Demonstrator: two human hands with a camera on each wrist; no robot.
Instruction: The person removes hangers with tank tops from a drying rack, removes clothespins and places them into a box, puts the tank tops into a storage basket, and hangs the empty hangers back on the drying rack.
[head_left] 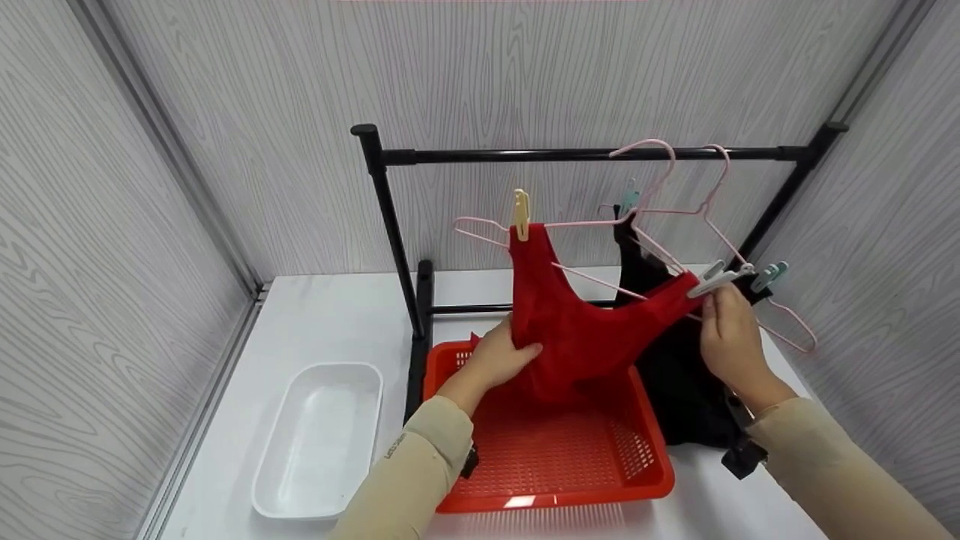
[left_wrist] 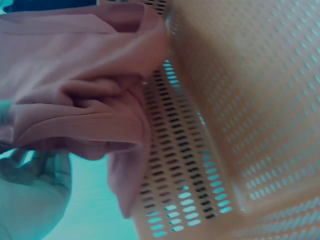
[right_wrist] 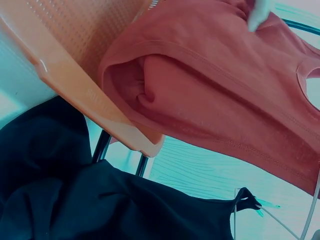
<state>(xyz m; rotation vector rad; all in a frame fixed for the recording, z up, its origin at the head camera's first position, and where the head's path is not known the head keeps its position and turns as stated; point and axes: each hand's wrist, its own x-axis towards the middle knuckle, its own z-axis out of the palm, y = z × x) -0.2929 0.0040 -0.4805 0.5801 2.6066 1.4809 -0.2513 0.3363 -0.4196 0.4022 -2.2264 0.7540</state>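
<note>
Nearest on the table are the basket and, to its left, the tray. The red top hangs above the basket; whether its hem touches the basket floor I cannot tell. The left hand pinches the top's left edge, thumb over the front, the other fingers hidden behind the cloth. The right hand has its fingers curled at the right strap, just beneath the white clip; they seem to pinch the cloth, though whether they also bear on the clip is unclear. The yellow clip sits on the left strap, at the wire of the front hanger.

To work well here, I would judge, the left hand should bear the weight without dragging sideways, leaving the right strap slack enough to lie flat over the wire, with the clip biting both. A hard tug could tilt the hanger or unseat its hook.

Beyond, the black top hangs from the rear hanger; best keep its cloth out of the clip. Farthest are the rack's bar and the wall.
</note>
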